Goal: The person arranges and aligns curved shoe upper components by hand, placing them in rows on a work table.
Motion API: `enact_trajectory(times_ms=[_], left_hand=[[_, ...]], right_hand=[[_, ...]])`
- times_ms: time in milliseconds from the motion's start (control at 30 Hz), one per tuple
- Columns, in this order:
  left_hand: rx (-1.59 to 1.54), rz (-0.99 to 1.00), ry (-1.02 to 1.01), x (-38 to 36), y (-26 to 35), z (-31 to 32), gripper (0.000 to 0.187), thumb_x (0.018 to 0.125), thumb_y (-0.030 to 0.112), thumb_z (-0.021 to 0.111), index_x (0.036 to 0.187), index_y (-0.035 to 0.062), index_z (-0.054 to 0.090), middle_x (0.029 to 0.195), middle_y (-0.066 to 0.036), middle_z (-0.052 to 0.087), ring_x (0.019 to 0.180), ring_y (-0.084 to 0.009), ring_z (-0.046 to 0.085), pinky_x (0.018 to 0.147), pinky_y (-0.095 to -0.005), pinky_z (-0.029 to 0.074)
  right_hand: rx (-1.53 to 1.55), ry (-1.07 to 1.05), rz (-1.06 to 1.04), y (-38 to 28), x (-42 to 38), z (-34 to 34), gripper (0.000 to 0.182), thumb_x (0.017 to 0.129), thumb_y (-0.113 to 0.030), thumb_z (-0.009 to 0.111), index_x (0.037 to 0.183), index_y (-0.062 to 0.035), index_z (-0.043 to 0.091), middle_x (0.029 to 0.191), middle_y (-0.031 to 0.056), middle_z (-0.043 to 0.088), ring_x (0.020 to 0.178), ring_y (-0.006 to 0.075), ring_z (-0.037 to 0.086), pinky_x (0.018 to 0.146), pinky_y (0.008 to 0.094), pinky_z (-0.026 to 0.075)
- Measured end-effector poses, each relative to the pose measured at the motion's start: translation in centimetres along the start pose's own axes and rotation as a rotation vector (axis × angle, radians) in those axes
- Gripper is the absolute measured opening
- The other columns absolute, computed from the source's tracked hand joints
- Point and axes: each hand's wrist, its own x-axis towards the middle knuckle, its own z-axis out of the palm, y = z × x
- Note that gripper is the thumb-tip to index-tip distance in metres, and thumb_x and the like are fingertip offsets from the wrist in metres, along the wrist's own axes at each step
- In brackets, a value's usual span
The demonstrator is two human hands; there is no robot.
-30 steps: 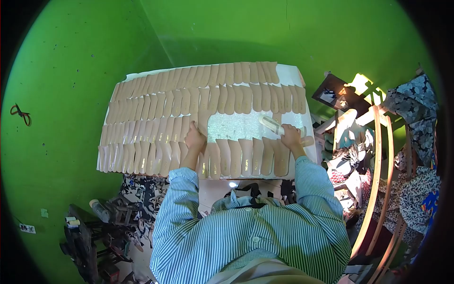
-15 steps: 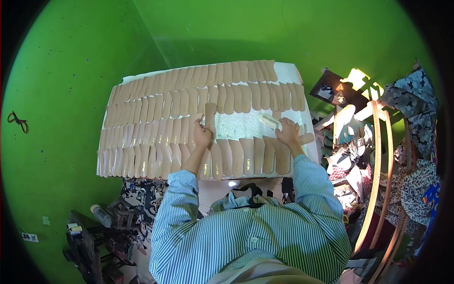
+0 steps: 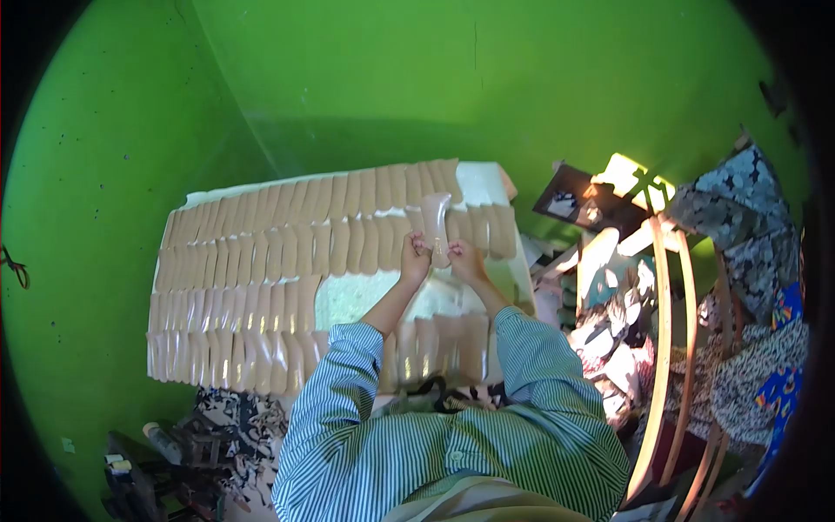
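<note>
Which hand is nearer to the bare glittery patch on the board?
Left. The left hand is raised just above the bare patch; the right hand sits farther to its right, both gripping the insole piece.

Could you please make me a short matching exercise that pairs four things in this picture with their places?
Things:
1. insole
2. left hand
3. board
4. wooden hoops

Places:
A. right of the person, amid clutter
B. gripping the insole's lower end, beside the right hand
C. in front of the person, covered with rows of insoles
D. lifted above the board, held by both hands

Pairs: 1-D, 2-B, 3-C, 4-A
</note>
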Motion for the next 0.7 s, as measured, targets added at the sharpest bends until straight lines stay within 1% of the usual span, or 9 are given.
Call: enact_trajectory(times_ms=[67, 100, 167, 200, 233, 300, 400, 567, 700], left_hand=[[0.043, 0.009, -0.021, 2.9, 1.0, 2.0, 0.035, 0.076, -0.002, 0.052, 0.109, 0.0047, 0.041, 0.087, -0.007, 0.049, 0.077, -0.0146, 0.051, 0.070, -0.0248, 0.042], [0.037, 0.025, -0.021, 4.8, 0.7, 2.5, 0.035, 0.076, -0.002, 0.052, 0.109, 0.0047, 0.041, 0.087, -0.007, 0.049, 0.077, -0.0146, 0.051, 0.070, -0.0248, 0.042], [0.598, 0.318, 0.045, 8.6, -0.8, 2.7, 0.032, 0.075, 0.005, 0.053, 0.106, 0.0057, 0.045, 0.093, -0.011, 0.051, 0.086, -0.0230, 0.053, 0.075, -0.0312, 0.043], [0.721, 0.218, 0.033, 9.2, 0.5, 2.7, 0.034, 0.076, 0.016, 0.052, 0.108, 0.0068, 0.046, 0.109, -0.012, 0.050, 0.103, -0.0272, 0.048, 0.085, -0.0429, 0.037], [0.728, 0.223, 0.037, 9.7, 1.7, 2.7, 0.034, 0.076, 0.016, 0.052, 0.108, 0.0068, 0.046, 0.109, -0.012, 0.050, 0.103, -0.0272, 0.048, 0.085, -0.0429, 0.037], [1.087, 0.097, -0.063, 10.9, 2.4, 2.6, 0.043, 0.081, 0.027, 0.045, 0.119, 0.0079, 0.043, 0.128, -0.010, 0.041, 0.120, -0.0238, 0.037, 0.096, -0.0488, 0.027], [1.305, 0.202, -0.142, 12.4, 1.6, 2.2, 0.048, 0.083, 0.031, 0.039, 0.127, 0.0107, 0.037, 0.133, -0.005, 0.037, 0.126, -0.0223, 0.030, 0.098, -0.0541, 0.020], [1.410, 0.134, -0.311, 13.6, 1.1, 1.8, 0.053, 0.085, 0.038, 0.033, 0.132, 0.0137, 0.032, 0.140, -0.004, 0.028, 0.130, -0.0213, 0.023, 0.101, -0.0540, 0.013], [1.470, 0.065, -0.335, 13.8, 0.7, 1.9, 0.052, 0.087, 0.041, 0.031, 0.131, 0.0141, 0.034, 0.140, -0.004, 0.027, 0.130, -0.0214, 0.024, 0.101, -0.0538, 0.011]], right_hand=[[-0.053, 0.037, -0.029, 1.6, 4.2, -1.5, 0.015, 0.076, -0.006, 0.056, 0.089, 0.0012, 0.059, 0.078, 0.0078, 0.063, 0.072, 0.0117, 0.059, 0.066, 0.0249, 0.047], [-0.026, 0.082, -0.060, 4.0, 7.2, -1.7, 0.016, 0.074, -0.008, 0.057, 0.088, -0.0003, 0.060, 0.078, 0.0102, 0.063, 0.072, 0.0160, 0.060, 0.066, 0.0276, 0.048], [0.010, 0.126, -0.100, 5.4, 11.5, -3.3, 0.017, 0.072, -0.010, 0.057, 0.086, -0.0018, 0.061, 0.078, 0.0126, 0.064, 0.072, 0.0202, 0.062, 0.067, 0.0304, 0.048], [-0.061, 0.141, -0.052, 5.1, 13.1, -4.4, 0.017, 0.073, -0.011, 0.056, 0.087, -0.0030, 0.062, 0.080, 0.0130, 0.064, 0.074, 0.0222, 0.062, 0.068, 0.0314, 0.048], [-0.131, 0.156, 0.000, 4.6, 14.4, -5.2, 0.018, 0.073, -0.012, 0.055, 0.088, -0.0042, 0.062, 0.082, 0.0134, 0.064, 0.076, 0.0242, 0.063, 0.068, 0.0325, 0.048], [-0.193, 0.153, 0.084, 4.2, 16.4, -6.1, 0.019, 0.074, -0.015, 0.054, 0.089, -0.0076, 0.063, 0.088, 0.0117, 0.064, 0.082, 0.0251, 0.062, 0.072, 0.0341, 0.047], [-0.386, 0.141, 0.248, 4.9, 18.7, -6.1, 0.020, 0.074, -0.019, 0.053, 0.090, -0.0112, 0.064, 0.092, 0.0089, 0.064, 0.088, 0.0232, 0.060, 0.081, 0.0389, 0.042], [-0.654, 0.038, 0.300, 5.6, 20.1, -5.0, 0.022, 0.071, -0.020, 0.055, 0.090, -0.0146, 0.065, 0.093, 0.0071, 0.064, 0.092, 0.0224, 0.059, 0.090, 0.0481, 0.031], [-0.808, 0.062, 0.261, 5.4, 20.1, -4.5, 0.017, 0.070, -0.019, 0.055, 0.083, -0.0138, 0.066, 0.085, 0.0056, 0.065, 0.086, 0.0218, 0.060, 0.084, 0.0428, 0.034]])
